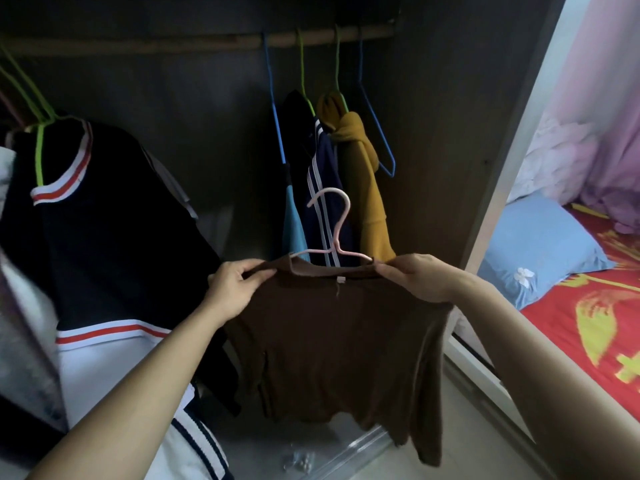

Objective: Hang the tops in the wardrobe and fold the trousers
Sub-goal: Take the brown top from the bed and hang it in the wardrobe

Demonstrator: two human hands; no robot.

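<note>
Brown long-sleeved top of soft fabric (339,341) is held up in front of the open wardrobe. It is already placed on a thin pink hanger (334,233), whose hook stands up between the two hands. The left shoulder of the top is pinched by the left hand (235,289), with the thumb on top and the fingers curled under the cloth. The right shoulder is gripped in the same way by the right hand (419,278). The body of the top hangs below both hands, and one sleeve droops lower under the right wrist.

Well above the hands a wooden rail (207,43) is seen. Beyond the right hand, a mustard-yellow garment (367,188) and a navy garment with white stripes (327,188) hang from it.

The hook is not yet on the rail, so the hanging step is judged unfinished. The hanger is held only through the cloth. If one hand is released for taking the hook, the hanger may tilt and a shoulder may slide off, because the neckline looks wide. During the lift, the hook may also be caught in the hanging garments just behind it.
</note>
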